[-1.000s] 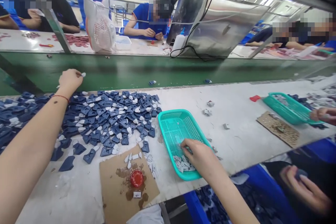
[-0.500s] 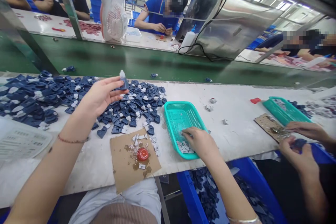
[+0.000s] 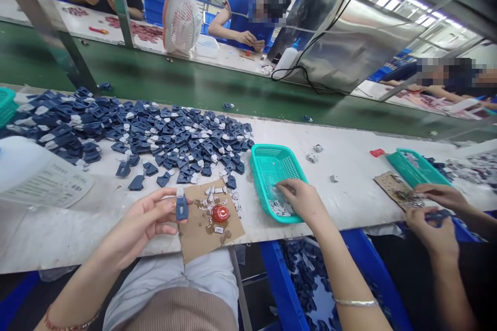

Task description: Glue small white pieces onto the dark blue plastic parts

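Observation:
Between thumb and fingers, my left hand (image 3: 142, 225) holds a dark blue plastic piece with a white tip (image 3: 181, 209) upright, beside the left edge of a cardboard sheet (image 3: 194, 243). My right hand (image 3: 305, 200) reaches into a green perforated basket (image 3: 256, 178), its fingers pinched together. What they hold, if anything, is hidden. Small white-grey parts (image 3: 280, 209) lie at the basket's near end. On the wet-stained cardboard sit a red round cap (image 3: 220, 213) and several small white parts (image 3: 216, 191). Behind my left hand spreads a heap of similar blue pieces (image 3: 174, 137).
A white plastic bottle (image 3: 42, 170) lies at the left. Blue bins (image 3: 279, 284) filled with blue pieces stand below the table's edge. At right, a co-worker's hands (image 3: 435, 217) work near another green basket (image 3: 421, 165). A green strip (image 3: 217, 85) runs behind the table.
My left hand has come down and nearer from above the heap, bringing the blue piece beside the cardboard. My right hand stays in the basket. The view has shifted slightly.

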### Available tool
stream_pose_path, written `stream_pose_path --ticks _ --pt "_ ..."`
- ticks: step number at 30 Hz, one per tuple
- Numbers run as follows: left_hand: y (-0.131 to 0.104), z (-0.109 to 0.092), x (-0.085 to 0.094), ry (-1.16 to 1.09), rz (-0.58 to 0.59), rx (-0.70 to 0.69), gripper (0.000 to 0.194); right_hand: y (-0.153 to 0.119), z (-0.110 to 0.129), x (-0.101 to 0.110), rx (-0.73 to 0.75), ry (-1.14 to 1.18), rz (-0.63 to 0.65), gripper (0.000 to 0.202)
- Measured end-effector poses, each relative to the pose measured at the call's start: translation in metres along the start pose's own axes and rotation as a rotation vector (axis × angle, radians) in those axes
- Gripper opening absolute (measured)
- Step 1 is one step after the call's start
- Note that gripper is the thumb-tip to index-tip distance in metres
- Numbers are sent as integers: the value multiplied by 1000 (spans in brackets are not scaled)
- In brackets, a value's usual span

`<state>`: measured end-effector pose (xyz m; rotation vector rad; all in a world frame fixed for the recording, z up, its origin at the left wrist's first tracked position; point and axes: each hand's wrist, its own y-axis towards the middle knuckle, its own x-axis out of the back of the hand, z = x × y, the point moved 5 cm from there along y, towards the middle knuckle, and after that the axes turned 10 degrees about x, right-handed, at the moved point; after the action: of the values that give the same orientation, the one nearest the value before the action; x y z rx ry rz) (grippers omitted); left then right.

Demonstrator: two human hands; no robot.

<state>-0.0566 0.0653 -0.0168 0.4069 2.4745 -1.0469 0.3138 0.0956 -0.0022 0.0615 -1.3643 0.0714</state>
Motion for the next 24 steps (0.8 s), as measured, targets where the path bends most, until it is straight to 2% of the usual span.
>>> stream_pose_path --ticks 3,6,11,16,20,22,24 --pt "-1 20 9 -38 -15 46 28 3 3 0 3 4 3 23" --pt "3 25 16 16 -83 26 31 6 6 1 6 1 2 25" --pt "11 -3 29 393 -298 -208 40 5 7 3 16 9 0 27" --pt "17 -26 38 830 -514 -410 32 3 9 4 65 30 21 26" --pt "15 -37 28 1173 -681 -486 32 3 8 5 78 25 8 25" --pt "15 -53 12 1277 -748 -536 32 4 6 5 86 23 -3 24" --pt "24 -81 -13 1332 -755 -644 30 5 5 4 110 18 -19 22"
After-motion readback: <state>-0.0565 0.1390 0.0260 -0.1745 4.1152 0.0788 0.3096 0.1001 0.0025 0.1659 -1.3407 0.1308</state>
